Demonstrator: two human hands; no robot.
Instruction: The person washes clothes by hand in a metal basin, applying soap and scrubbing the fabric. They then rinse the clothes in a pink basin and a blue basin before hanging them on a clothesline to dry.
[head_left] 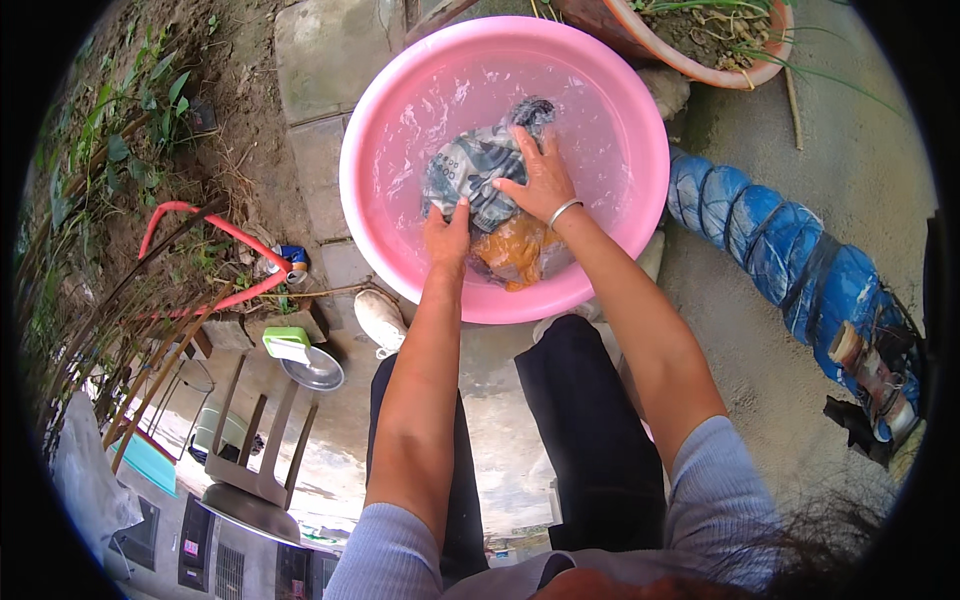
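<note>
A pink basin (362, 215) of cloudy water holds a wet grey, white and blue-green patterned cloth (470, 170), bunched up at the surface. My left hand (448, 236) grips its near left edge, thumb on top and fingertips hidden under the fabric. At the cloth's right end, my right hand (546, 182) grasps it with thumb and forefinger wide apart; the other fingers are partly out of sight. A silver bracelet (565, 209) circles the right wrist. Just below the hands, an orange-brown cloth (518, 250) lies partly under water.
Beyond the basin on the right stands a planter of soil (690, 45). A long blue wrapped roll (770, 235) lies to the right. Plants and a bent red pipe (265, 285) are at the left. A stool (262, 440) and a metal bowl (315, 370) sit near my left leg.
</note>
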